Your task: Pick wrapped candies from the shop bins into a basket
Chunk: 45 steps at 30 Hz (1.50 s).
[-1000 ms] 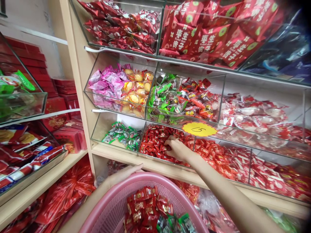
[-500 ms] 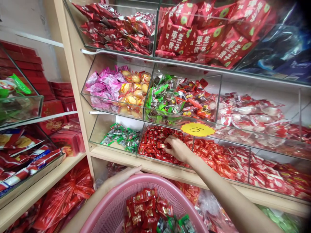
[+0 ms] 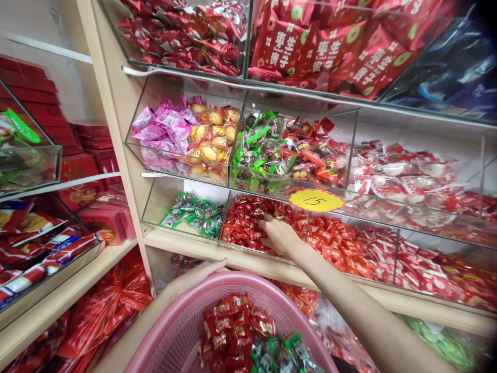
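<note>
My right hand (image 3: 279, 235) reaches into a clear bin of small red-wrapped candies (image 3: 243, 220). Its fingers are curled down among them, and the fingertips are partly hidden. Against the left rim of a pink plastic basket (image 3: 171, 316), my left hand (image 3: 198, 277) holds on with long, straight fingers pointing to the shelf; its thumb is hidden. Inside the basket lie red-wrapped candies (image 3: 229, 331) and green-and-dark wrapped candies (image 3: 285, 355). The bin to the left of my right hand has green-wrapped candies (image 3: 196, 215).
Brighter red candies (image 3: 337, 241) fill the bin on the right. A yellow price tag (image 3: 316, 200) marked 15 hangs above my right wrist. A wooden shelf edge (image 3: 186, 248) runs between basket and bins. Red plastic bags (image 3: 112, 305) sit lower left.
My right hand has shifted slightly within the red candies, its fingers curling more. The whole view has moved a little, and the basket sits slightly higher in it.
</note>
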Each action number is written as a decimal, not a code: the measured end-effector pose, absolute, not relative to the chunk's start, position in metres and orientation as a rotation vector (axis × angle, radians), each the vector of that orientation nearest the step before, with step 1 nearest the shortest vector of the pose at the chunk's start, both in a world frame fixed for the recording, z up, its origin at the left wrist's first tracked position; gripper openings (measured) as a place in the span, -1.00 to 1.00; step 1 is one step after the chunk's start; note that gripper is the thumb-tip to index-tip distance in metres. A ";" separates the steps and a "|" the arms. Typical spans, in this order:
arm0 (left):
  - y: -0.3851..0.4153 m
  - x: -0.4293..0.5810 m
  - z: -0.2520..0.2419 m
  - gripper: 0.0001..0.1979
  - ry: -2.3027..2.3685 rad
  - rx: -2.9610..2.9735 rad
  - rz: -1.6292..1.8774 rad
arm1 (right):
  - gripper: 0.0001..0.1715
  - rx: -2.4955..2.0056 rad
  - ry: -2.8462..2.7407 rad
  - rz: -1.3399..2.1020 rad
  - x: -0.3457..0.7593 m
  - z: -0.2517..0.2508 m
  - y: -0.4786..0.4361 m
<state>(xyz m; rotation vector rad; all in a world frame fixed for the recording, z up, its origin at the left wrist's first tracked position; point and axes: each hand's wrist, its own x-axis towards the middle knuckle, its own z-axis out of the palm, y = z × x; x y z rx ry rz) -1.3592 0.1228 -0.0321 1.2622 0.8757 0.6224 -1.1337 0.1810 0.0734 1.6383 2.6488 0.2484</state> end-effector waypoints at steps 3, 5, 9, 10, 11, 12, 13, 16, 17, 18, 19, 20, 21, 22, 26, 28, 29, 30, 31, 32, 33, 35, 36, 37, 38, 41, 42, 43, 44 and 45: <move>0.122 -1.360 -0.032 -0.43 0.851 1.242 0.606 | -0.79 1.641 2.674 0.257 -1.131 0.072 0.182; 0.121 -1.359 -0.030 -0.41 0.842 1.229 0.594 | -0.81 1.634 2.729 0.247 -1.126 0.072 0.185; 0.119 -1.357 -0.027 -0.40 0.846 1.216 0.587 | -0.83 1.619 2.830 0.215 -1.115 0.073 0.191; 0.119 -1.357 -0.026 -0.40 0.847 1.216 0.587 | -0.82 1.619 2.834 0.218 -1.112 0.074 0.192; 0.119 -1.357 -0.026 -0.40 0.848 1.218 0.586 | -0.81 1.620 2.827 0.225 -1.109 0.075 0.193; 0.119 -1.357 -0.026 -0.41 0.850 1.222 0.586 | -0.79 1.626 2.812 0.232 -1.106 0.077 0.193; 0.120 -1.357 -0.026 -0.41 0.851 1.227 0.588 | -0.77 1.634 2.792 0.229 -1.102 0.078 0.193; 0.122 -1.357 -0.028 -0.41 0.855 1.240 0.599 | -0.74 1.647 2.774 0.119 -1.093 0.082 0.192; 0.123 -1.357 -0.030 -0.41 0.860 1.243 0.604 | -0.74 1.634 2.787 0.051 -1.090 0.082 0.191; 0.124 -1.357 -0.031 -0.41 0.866 1.247 0.608 | -0.74 1.613 2.804 -0.014 -1.089 0.082 0.190; 0.125 -1.356 -0.032 -0.41 0.875 1.251 0.611 | -0.74 1.591 2.817 -0.065 -1.087 0.082 0.189; 0.126 -1.356 -0.033 -0.42 0.884 1.256 0.613 | -0.73 1.576 2.823 -0.093 -1.087 0.081 0.188; 0.126 -1.356 -0.034 -0.42 0.893 1.260 0.613 | -0.73 1.572 2.820 -0.102 -1.088 0.080 0.188; 0.127 -1.356 -0.035 -0.42 0.900 1.263 0.612 | -0.74 1.580 2.808 -0.107 -1.089 0.079 0.187; 0.128 -1.356 -0.035 -0.44 0.909 1.268 0.608 | -0.76 1.686 2.698 -0.177 -1.100 0.076 0.185; 0.127 -1.356 -0.034 -0.46 0.905 1.264 0.606 | -0.76 1.759 2.654 -0.140 -1.107 0.074 0.184; 0.126 -1.356 -0.033 -0.46 0.901 1.259 0.605 | -0.78 1.792 2.641 -0.103 -1.110 0.072 0.184; 0.126 -1.355 -0.031 -0.46 0.895 1.253 0.603 | -0.80 1.819 2.633 -0.068 -1.113 0.071 0.184; 0.125 -1.355 -0.030 -0.45 0.886 1.245 0.601 | -0.80 1.838 2.629 -0.048 -1.116 0.070 0.184; 0.124 -1.355 -0.029 -0.45 0.876 1.235 0.599 | -0.79 1.849 2.633 -0.044 -1.117 0.070 0.183; 0.123 -1.355 -0.028 -0.44 0.866 1.226 0.597 | -0.77 1.852 2.640 -0.051 -1.118 0.070 0.182; 0.121 -1.356 -0.027 -0.45 0.849 1.206 0.596 | -0.74 1.842 2.658 -0.070 -1.116 0.072 0.181; 0.121 -1.357 -0.027 -0.45 0.844 1.198 0.598 | -0.74 1.833 2.669 -0.088 -1.113 0.075 0.179; 0.120 -1.357 -0.026 -0.46 0.841 1.190 0.601 | -0.74 1.823 2.687 -0.124 -1.110 0.078 0.178; 0.120 -1.357 -0.026 -0.47 0.838 1.183 0.604 | -0.74 1.814 2.711 -0.180 -1.107 0.081 0.177; 0.119 -1.357 -0.027 -0.49 0.822 1.156 0.609 | -0.75 1.795 2.802 -0.427 -1.099 0.089 0.173; 0.120 -1.357 -0.027 -0.49 0.813 1.146 0.609 | -0.75 1.797 2.826 -0.507 -1.097 0.091 0.171; 0.120 -1.356 -0.028 -0.49 0.804 1.135 0.608 | -0.76 1.802 2.855 -0.570 -1.095 0.091 0.168; 0.120 -1.355 -0.030 -0.49 0.797 1.124 0.607 | -0.76 1.806 2.893 -0.630 -1.095 0.090 0.164; 0.121 -1.355 -0.031 -0.48 0.793 1.113 0.605 | -0.75 1.798 2.936 -0.701 -1.094 0.088 0.159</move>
